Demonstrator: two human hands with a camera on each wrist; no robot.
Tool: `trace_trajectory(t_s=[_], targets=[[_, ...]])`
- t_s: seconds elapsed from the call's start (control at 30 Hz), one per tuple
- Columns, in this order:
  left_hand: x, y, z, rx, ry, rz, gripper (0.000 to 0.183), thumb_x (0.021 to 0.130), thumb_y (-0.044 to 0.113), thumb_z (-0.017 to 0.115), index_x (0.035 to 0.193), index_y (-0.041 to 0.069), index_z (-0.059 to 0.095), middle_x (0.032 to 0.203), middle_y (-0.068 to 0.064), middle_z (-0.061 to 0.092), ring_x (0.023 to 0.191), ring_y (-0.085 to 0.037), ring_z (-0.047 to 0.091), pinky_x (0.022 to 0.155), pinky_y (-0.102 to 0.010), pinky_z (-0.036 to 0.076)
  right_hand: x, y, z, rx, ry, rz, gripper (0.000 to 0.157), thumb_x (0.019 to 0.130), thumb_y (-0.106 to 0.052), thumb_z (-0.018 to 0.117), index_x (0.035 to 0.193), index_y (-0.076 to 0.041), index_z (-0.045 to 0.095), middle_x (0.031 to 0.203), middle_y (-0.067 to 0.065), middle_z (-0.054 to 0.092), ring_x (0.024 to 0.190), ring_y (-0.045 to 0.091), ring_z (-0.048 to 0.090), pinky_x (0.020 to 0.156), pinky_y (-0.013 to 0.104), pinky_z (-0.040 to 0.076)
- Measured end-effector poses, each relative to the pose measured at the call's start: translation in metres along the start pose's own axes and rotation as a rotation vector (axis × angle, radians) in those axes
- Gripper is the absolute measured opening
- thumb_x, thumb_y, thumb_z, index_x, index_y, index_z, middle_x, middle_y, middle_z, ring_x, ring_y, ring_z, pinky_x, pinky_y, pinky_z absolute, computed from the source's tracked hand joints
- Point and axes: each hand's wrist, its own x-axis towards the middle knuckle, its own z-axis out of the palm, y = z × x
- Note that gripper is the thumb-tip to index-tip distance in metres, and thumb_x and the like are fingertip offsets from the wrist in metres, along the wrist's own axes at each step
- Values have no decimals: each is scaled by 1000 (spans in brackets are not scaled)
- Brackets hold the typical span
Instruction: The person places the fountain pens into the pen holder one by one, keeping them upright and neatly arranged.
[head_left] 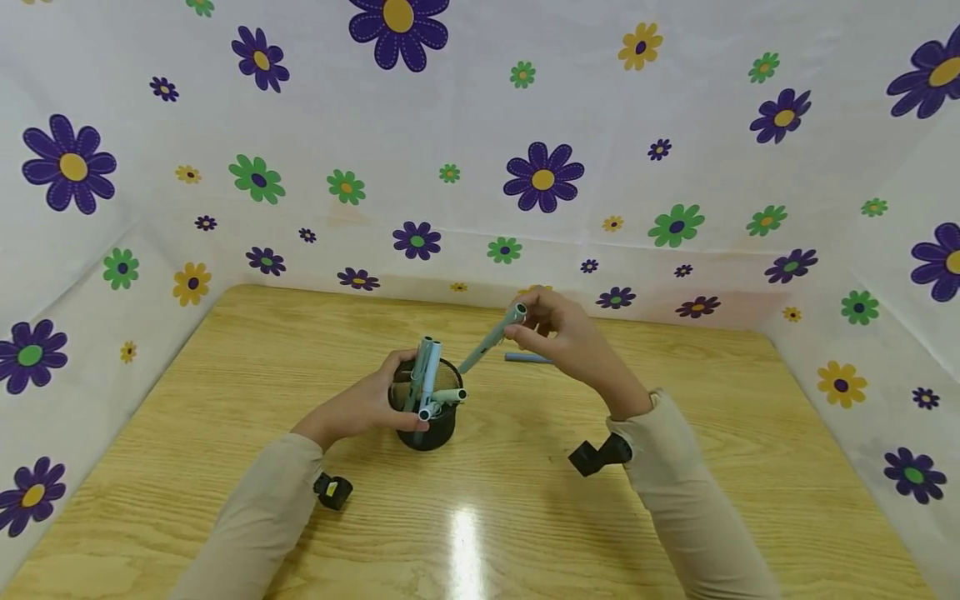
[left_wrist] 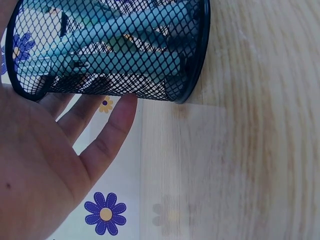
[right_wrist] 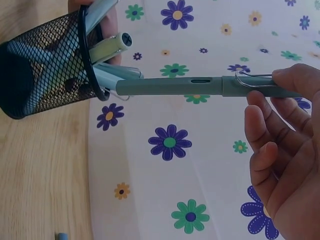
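Note:
A black mesh pen holder (head_left: 433, 435) stands on the table with several pens (head_left: 431, 371) in green and light blue leaning in it. My left hand (head_left: 367, 407) grips the holder around its side, thumb at the front; in the left wrist view its fingers (left_wrist: 117, 117) lie along the mesh (left_wrist: 130, 50). Between thumb and fingertips, my right hand (head_left: 558, 337) pinches a grey-green pen (right_wrist: 170, 86) near its clip end. That pen slants down toward the holder's right rim, its lower end close to the opening; whether it touches the rim I cannot tell.
A blue pen (head_left: 527, 357) lies on the wooden table (head_left: 645, 533) behind and below my right hand. A white cloth with printed flowers (head_left: 465, 100) closes off the back and sides. Black wrist cameras (head_left: 597, 457) hang below both sleeves.

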Motion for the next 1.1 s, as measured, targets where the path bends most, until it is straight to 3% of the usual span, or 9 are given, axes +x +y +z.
trace_trajectory(t_s=[0.7, 1.1], targets=[[0, 1, 0, -21, -6, 8, 106, 72, 38, 82, 151, 21, 14, 152, -13, 31, 141, -34, 30, 112, -59, 25, 13, -22, 25, -55, -91, -84, 18, 90, -9, 65, 107, -5, 61, 94, 7, 60, 77, 15, 58, 63, 22, 44], [0, 1, 0, -28, -15, 13, 103, 74, 36, 82, 150, 22, 14, 150, -14, 34, 136, -34, 36, 111, -58, 29, 16, -17, 38, -71, -149, -113, 18, 90, -10, 66, 106, -5, 61, 88, 7, 62, 75, 12, 55, 62, 23, 43]])
